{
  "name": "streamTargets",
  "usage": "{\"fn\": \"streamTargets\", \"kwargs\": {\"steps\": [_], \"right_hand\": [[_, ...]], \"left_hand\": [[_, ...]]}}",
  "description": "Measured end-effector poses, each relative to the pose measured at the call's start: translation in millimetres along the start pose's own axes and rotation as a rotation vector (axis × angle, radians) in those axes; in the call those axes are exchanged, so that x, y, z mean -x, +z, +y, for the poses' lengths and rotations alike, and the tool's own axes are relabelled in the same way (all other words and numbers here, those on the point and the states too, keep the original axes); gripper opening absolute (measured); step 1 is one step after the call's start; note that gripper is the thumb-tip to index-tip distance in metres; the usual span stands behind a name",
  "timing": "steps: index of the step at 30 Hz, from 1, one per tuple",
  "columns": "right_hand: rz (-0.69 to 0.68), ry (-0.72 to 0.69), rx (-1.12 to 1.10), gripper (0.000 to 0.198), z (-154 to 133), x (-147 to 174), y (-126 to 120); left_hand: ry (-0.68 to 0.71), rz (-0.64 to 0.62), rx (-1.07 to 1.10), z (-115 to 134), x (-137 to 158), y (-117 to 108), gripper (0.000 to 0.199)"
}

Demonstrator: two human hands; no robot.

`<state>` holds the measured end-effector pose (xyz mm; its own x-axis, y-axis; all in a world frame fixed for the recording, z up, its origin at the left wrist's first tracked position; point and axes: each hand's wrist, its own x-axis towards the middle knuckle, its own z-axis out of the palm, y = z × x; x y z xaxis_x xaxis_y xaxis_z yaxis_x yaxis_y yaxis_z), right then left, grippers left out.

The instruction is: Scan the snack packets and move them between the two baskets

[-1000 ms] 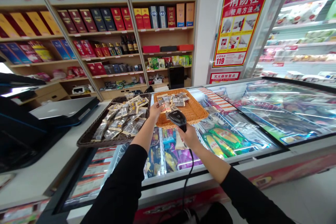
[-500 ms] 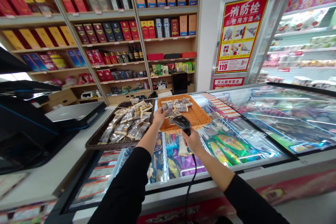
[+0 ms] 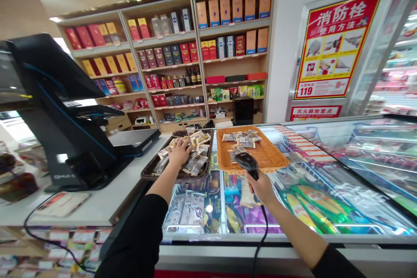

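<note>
My left hand (image 3: 179,153) rests palm down on the small snack packets (image 3: 194,161) heaped in a dark wicker tray (image 3: 150,173); I cannot tell whether its fingers grip a packet. My right hand (image 3: 259,187) grips a black barcode scanner (image 3: 246,163), its head pointing at an orange wicker tray (image 3: 269,155) that holds a few packets (image 3: 243,139) at its far end. The scanner's black cable (image 3: 259,239) hangs down by my forearm. Both trays sit on the glass lid of a chest freezer (image 3: 325,173).
A black checkout terminal (image 3: 57,108) with a screen stands on the white counter (image 3: 94,206) at left. Shelves of boxed goods (image 3: 182,56) fill the back wall. A red fire-hydrant poster (image 3: 335,43) hangs right of them. A refrigerated display (image 3: 397,74) is at far right.
My left hand moved from the orange tray to the dark tray and now lies on its packets. The view swung left, bringing the terminal in. The scanner stays in my right hand.
</note>
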<state>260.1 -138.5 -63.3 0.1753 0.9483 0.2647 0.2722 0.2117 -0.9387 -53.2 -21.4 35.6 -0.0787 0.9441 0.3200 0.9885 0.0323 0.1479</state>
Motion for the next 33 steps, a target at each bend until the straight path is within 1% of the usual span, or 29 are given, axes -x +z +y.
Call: {"fn": "streamTargets", "kwargs": {"steps": [2,4,7,8,9,10,12,14,17,20,23,26,30,33], "right_hand": [[0.012,0.003,-0.018,0.034,1.0,0.4,-0.5],[0.02,0.012,-0.067,0.034,1.9,0.1,-1.0],[0.052,0.022,-0.124,0.035,1.3,-2.5,-3.3],[0.066,0.023,-0.139,0.036,0.5,-4.2,-5.1],[0.083,0.02,-0.159,0.037,-0.4,-6.3,-7.5],[0.106,0.015,-0.182,0.037,-1.2,-8.8,-10.7],[0.167,0.011,-0.222,0.038,-2.2,-14.2,-18.6],[0.24,0.023,-0.227,0.037,-1.8,-19.1,-27.2],[0.298,0.061,-0.182,0.034,1.3,-23.8,-37.0],[0.32,0.086,-0.18,0.032,5.1,-26.5,-40.4],[0.339,0.089,-0.215,0.032,7.9,-29.1,-39.1],[0.343,0.095,-0.21,0.034,8.7,-31.2,-37.0],[0.337,0.103,-0.182,0.032,6.6,-31.8,-37.0],[0.326,0.107,-0.155,0.033,5.3,-31.7,-38.5]], "left_hand": [[-0.002,0.007,-0.013,-0.2,0.2,2.6,0.055],[0.015,0.056,-0.014,8.9,0.3,-0.7,0.055],[0.101,0.191,0.044,36.8,1.6,-9.4,0.052],[0.155,0.213,0.075,49.2,1.9,-10.9,0.049],[0.219,0.209,0.107,63.0,2.0,-10.9,0.046],[0.286,0.177,0.138,77.8,1.5,-9.2,0.042],[0.405,0.067,0.184,109.2,-0.7,-1.1,0.036],[0.461,-0.043,0.213,140.5,-4.3,12.3,0.032],[0.431,-0.172,0.222,181.6,-9.5,37.1,0.033],[0.42,-0.25,0.192,211.4,-13.5,60.9,0.033],[0.469,-0.31,0.123,229.3,-17.3,78.9,0.034],[0.448,-0.333,0.052,237.6,-21.0,89.2,0.047],[0.4,-0.327,0.008,242.1,-24.6,91.5,0.055],[0.368,-0.36,0.054,243.8,-27.8,89.3,0.055]]}}
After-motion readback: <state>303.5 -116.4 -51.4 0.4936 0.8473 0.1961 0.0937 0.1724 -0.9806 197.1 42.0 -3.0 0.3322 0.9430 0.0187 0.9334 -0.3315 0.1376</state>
